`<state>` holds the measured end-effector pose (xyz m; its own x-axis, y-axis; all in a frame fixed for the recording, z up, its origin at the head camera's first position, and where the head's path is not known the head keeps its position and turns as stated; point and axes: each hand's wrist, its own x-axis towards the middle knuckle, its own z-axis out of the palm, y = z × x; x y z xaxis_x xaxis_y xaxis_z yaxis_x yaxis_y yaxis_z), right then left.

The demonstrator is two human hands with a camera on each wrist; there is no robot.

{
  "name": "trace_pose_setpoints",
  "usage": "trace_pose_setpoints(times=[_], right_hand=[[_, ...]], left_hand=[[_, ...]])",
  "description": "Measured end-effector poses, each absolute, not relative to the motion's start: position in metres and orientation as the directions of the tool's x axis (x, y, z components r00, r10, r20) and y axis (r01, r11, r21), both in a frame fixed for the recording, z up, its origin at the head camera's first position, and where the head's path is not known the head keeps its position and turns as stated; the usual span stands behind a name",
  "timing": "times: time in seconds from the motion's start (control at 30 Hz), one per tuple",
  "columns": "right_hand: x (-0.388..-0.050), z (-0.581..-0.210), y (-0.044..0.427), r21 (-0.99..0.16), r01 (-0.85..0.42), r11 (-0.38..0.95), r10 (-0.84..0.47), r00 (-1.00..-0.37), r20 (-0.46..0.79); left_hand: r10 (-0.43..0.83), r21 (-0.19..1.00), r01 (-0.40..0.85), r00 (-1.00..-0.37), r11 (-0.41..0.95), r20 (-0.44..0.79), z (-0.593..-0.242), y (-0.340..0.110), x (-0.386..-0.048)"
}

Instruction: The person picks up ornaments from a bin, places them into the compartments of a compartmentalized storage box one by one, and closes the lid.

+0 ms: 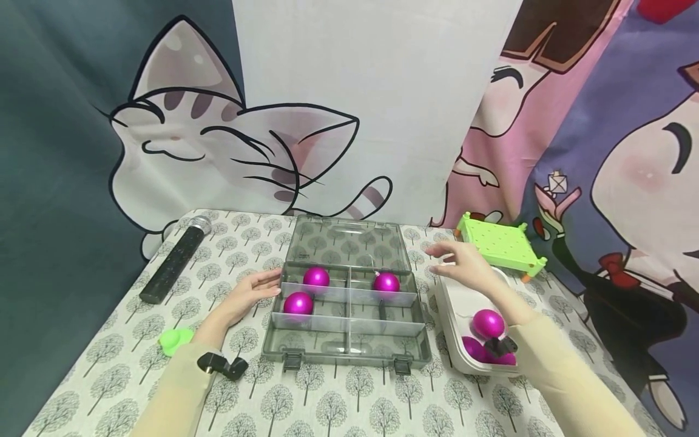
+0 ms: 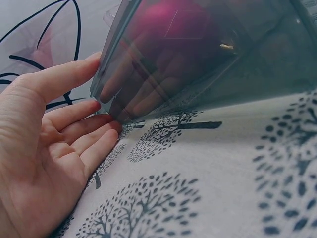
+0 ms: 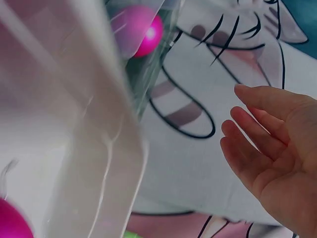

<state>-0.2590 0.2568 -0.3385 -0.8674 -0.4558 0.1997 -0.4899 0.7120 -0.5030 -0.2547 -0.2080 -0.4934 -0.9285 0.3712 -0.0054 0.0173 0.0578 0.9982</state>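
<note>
A grey see-through divided box (image 1: pixel 349 358) lies with its lid tipped back. Two pink balls, one of them the front ball (image 1: pixel 298 303), sit in its left compartments, and another ball (image 1: pixel 386 282) in the back right one. My left hand (image 1: pixel 246 297) touches the box's left side with extended fingers; in the left wrist view the hand (image 2: pixel 64 134) has its fingertips against the clear wall (image 2: pixel 223 74). Above the back of a white container (image 1: pixel 453 346) my right hand (image 1: pixel 464 264) hovers with nothing in it, fingers slightly bent, as the right wrist view shows of the hand (image 3: pixel 272 144). Several pink balls (image 1: pixel 488 324) lie in that container.
A black microphone (image 1: pixel 175 261) lies at the back left, and a green toy duck (image 1: pixel 176 340) sits beside my left forearm. Behind the white container stands a small green rack (image 1: pixel 499 243) with orange feet. Printed curtains hang behind the table.
</note>
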Motion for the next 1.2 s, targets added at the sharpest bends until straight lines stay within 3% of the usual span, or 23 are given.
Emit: trace_pose_setpoints(times=[0.53,0.7,1.2], right_hand=[[-0.250,-0.347,0.322,-0.446,-0.389,0.806,-0.438,-0.899,-0.007],[-0.247,-0.352,0.333,-0.450,-0.324,0.832,-0.424,-0.895,-0.138],[-0.238,-0.359,0.353,-0.401,-0.229,0.887,-0.374,-0.864,-0.336]], left_hand=[[0.367,0.997,0.015,-0.930,0.070,-0.012,-0.492,-0.206,-0.253],[0.368,0.998,0.021,-0.930,0.063,-0.004,-0.490,-0.206,-0.253],[0.368,0.998,0.014,-0.930,0.056,-0.008,-0.492,-0.207,-0.253]])
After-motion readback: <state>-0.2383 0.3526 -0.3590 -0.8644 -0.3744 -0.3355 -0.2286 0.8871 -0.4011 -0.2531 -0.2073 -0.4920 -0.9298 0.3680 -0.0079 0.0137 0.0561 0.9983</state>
